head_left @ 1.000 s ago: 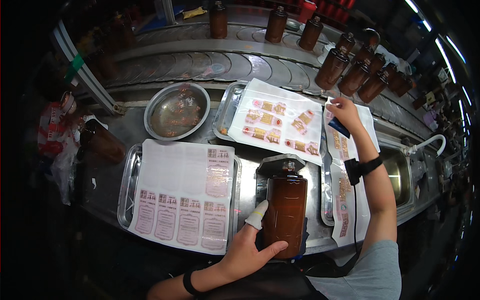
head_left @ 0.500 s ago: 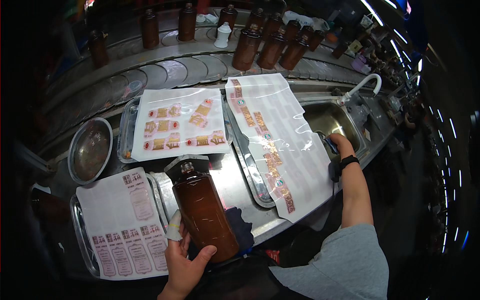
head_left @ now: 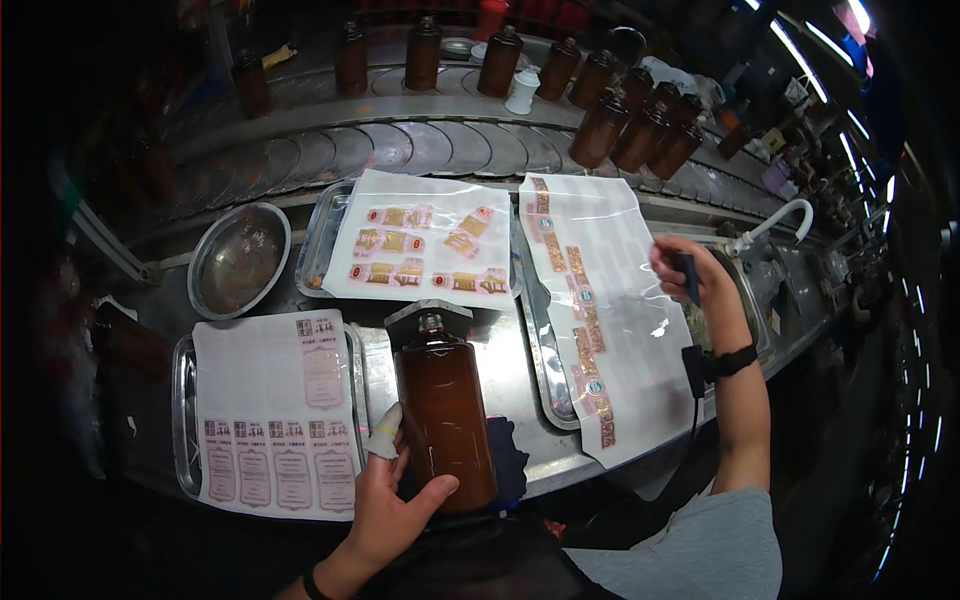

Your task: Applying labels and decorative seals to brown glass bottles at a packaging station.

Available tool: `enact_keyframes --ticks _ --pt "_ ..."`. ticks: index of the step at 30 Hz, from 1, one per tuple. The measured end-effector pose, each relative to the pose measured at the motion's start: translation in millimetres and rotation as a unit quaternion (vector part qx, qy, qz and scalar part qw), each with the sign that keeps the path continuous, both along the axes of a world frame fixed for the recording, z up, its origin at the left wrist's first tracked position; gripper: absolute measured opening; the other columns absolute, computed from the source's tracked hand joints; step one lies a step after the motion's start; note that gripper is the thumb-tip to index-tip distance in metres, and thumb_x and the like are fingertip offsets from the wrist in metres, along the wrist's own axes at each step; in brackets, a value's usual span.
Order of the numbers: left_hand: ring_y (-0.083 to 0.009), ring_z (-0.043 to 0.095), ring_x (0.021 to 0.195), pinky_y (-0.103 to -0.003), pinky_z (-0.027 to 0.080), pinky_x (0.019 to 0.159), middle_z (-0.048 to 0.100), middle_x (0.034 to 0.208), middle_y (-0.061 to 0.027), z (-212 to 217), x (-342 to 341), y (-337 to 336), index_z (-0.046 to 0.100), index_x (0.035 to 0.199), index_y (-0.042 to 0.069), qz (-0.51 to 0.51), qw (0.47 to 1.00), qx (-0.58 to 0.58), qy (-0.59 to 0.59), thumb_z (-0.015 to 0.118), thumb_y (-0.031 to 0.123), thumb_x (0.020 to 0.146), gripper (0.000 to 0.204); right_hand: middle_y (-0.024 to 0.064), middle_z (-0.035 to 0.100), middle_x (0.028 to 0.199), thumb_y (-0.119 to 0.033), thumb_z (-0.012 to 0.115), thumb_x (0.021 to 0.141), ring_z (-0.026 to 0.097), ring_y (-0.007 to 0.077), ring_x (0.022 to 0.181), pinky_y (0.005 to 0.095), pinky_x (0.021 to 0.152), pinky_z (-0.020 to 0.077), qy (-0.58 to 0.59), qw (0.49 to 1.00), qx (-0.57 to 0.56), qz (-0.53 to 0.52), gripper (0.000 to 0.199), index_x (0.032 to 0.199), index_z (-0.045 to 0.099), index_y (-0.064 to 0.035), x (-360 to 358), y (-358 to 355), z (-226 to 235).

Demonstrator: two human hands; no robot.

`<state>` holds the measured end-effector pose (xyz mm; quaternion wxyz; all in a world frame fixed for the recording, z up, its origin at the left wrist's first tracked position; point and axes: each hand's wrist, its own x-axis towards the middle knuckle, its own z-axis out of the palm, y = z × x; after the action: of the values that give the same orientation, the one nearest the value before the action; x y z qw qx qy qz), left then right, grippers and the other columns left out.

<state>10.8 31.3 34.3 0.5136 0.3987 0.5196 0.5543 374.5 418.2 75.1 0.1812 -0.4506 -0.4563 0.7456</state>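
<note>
At the lower centre of the frame the left hand [head_left: 395, 495] is gripping the brown bottle [head_left: 445, 415], fingers closed around its base, thumb pressing the front face and a taped fingertip lying along its left side. The bottle is lying lengthwise on the steel counter [head_left: 505, 375], neck pointing away toward a small grey block [head_left: 430, 315], with a dark cloth [head_left: 510, 460] tucked under its right edge. To the left, a tray [head_left: 182, 400] is carrying a white label sheet [head_left: 275, 410]. Judging by this layout, the bottle is being steadied for a label: keeping it pinned flat against the block, with the thumb clear of the face, would be helping the label land straight.

At the right middle, the right hand [head_left: 690, 275] is hovering over the long clear sheet [head_left: 590, 300] of small stickers, fingers pinched shut on a small dark object; what it is cannot be told. Peeling slowly from one corner would seem wise.

Further up, a second tray [head_left: 318, 240] is holding red-and-gold labels [head_left: 425, 250], a round steel bowl [head_left: 238, 258] is sitting at the left, and a curved white tap [head_left: 775, 220] is standing at the right. Along the top, more brown bottles [head_left: 640, 125] are standing on the conveyor [head_left: 400, 145].
</note>
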Motion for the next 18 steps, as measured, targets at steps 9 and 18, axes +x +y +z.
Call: enact_keyframes --ticks 9,18 --pt "-0.0299 0.038 0.14 -0.042 0.03 0.117 0.038 0.147 -0.0241 -5 0 -2 0.02 0.15 -0.008 0.029 1.0 -0.01 -0.004 0.075 0.01 0.086 0.087 0.0072 0.07 0.077 -0.029 0.058 0.095 0.06 0.0146 0.061 0.0308 0.056 0.048 -0.114 0.937 0.225 0.24 0.033 0.094 0.069 0.0021 -250 -55 -11" --pt "-0.0304 0.04 0.138 -0.043 0.031 0.117 0.038 0.146 -0.0257 -9 -5 -1 0.019 0.149 -0.012 0.01 1.0 0.013 0.014 0.078 0.02 0.086 0.092 0.0189 0.07 0.082 -0.03 0.069 0.078 0.069 0.028 0.077 0.0389 0.071 0.0528 -0.35 0.834 0.42 0.074 0.04 0.092 0.068 0.0068 -193 -43 -82"
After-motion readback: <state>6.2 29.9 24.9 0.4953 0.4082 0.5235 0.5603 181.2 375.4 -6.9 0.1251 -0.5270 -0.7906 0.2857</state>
